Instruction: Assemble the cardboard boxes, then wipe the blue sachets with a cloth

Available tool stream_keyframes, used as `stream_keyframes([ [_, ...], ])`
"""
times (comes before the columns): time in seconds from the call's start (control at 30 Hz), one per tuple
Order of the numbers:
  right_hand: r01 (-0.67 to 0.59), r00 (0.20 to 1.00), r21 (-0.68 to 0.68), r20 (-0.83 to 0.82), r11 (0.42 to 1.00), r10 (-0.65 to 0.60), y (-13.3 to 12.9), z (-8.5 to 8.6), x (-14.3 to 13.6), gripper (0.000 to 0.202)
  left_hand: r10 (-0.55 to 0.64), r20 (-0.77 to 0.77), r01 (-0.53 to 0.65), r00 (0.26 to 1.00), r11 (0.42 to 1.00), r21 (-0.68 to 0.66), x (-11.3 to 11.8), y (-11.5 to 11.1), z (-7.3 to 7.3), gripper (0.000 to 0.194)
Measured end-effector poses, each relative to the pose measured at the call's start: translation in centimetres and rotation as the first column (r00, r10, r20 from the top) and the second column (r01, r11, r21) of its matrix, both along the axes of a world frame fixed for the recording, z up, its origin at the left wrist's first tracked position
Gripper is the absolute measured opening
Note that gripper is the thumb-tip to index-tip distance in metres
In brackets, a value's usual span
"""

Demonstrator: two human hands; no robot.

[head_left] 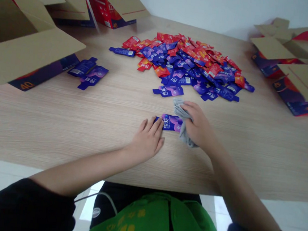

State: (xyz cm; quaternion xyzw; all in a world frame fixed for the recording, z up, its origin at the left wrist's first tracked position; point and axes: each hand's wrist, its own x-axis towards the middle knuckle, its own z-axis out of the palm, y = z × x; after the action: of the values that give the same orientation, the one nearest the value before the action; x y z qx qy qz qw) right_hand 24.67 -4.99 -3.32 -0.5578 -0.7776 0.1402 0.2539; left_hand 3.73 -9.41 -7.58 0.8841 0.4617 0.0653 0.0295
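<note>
A purple sachet [171, 123] with white lettering lies flat on the wooden table in front of me. My left hand [148, 138] rests on its left end, fingers stretched out and pressing it down. In my right hand [198, 125] is a crumpled grey cloth [181, 109], which covers the sachet's right end. Just beyond, another purple sachet [169, 91] lies at the near edge of a big heap of red sachets [198, 50] and purple ones. Two more purple sachets [94, 76] lie to the left, beside an open carton.
Open cardboard cartons stand at the left, including a large near one [46, 72] and a red-sided one [109, 11] farther back. More open cartons [292, 90] stand at the right. The table's front edge [158, 186] runs close to my body.
</note>
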Motion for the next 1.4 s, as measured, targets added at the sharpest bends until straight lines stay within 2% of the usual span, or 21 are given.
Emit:
stream_keyframes([
  [0.13, -0.002, 0.961, 0.004, 0.276, 1.0, 0.001, -2.0, -1.7, -4.4, 0.052, 0.032, -0.05, -0.032, 0.998, 0.999, -0.003, 0.2, -0.3, 0.3, 0.057],
  [0.23, -0.009, 0.92, 0.028, 0.392, 1.0, -0.003, -2.7, -2.7, -5.4, 0.051, 0.011, -0.075, -0.012, 0.997, 1.0, -0.008, 0.2, -0.1, 0.6, 0.058],
  [0.4, 0.058, 0.899, 0.065, 0.431, 0.996, -0.081, -3.0, -3.2, -3.6, 0.056, -0.002, -0.04, 0.002, 0.999, 1.0, -0.012, -0.2, 0.5, 0.8, 0.062],
  [0.7, 0.242, 0.871, 0.044, 0.43, 0.969, -0.237, -4.4, -3.8, 0.7, 0.057, -0.026, -0.007, 0.025, 1.0, 0.995, -0.101, -0.7, 1.1, 1.4, 0.063],
  [0.8, 0.217, 0.883, 0.018, 0.422, 0.976, -0.204, -4.2, -3.9, 2.1, 0.057, -0.018, -0.008, 0.017, 1.0, 0.994, -0.108, -0.7, 1.1, 1.5, 0.063],
  [0.9, 0.191, 0.914, -0.017, 0.367, 0.981, -0.171, -3.5, -3.3, 2.7, 0.058, -0.012, -0.008, 0.011, 1.0, 0.996, -0.085, -0.5, 0.8, 1.1, 0.062],
  [1.0, 0.18, 0.941, 0.049, 0.281, 0.983, -0.186, -2.7, -2.0, 1.5, 0.06, 0.004, -0.016, -0.005, 1.0, 0.999, -0.052, -0.2, 0.4, 0.6, 0.062],
  [1.13, 0.099, 0.963, 0.128, 0.236, 0.987, -0.128, -1.8, -1.1, -3.1, 0.061, -0.006, -0.007, 0.005, 1.0, 1.0, -0.024, 0.1, 0.3, 0.4, 0.063],
  [1.27, 0.025, 0.939, 0.03, 0.343, 0.999, -0.034, -1.1, -2.3, -6.4, 0.056, -0.01, 0.005, 0.01, 1.0, 0.999, -0.034, -0.2, 0.5, 0.6, 0.061],
  [1.4, 0.033, 0.915, 0.023, 0.401, 0.999, -0.04, -1.1, -3.4, -5.8, 0.055, -0.028, 0.0, 0.028, 1.0, 0.999, -0.043, -0.2, 0.5, 1.0, 0.06],
])
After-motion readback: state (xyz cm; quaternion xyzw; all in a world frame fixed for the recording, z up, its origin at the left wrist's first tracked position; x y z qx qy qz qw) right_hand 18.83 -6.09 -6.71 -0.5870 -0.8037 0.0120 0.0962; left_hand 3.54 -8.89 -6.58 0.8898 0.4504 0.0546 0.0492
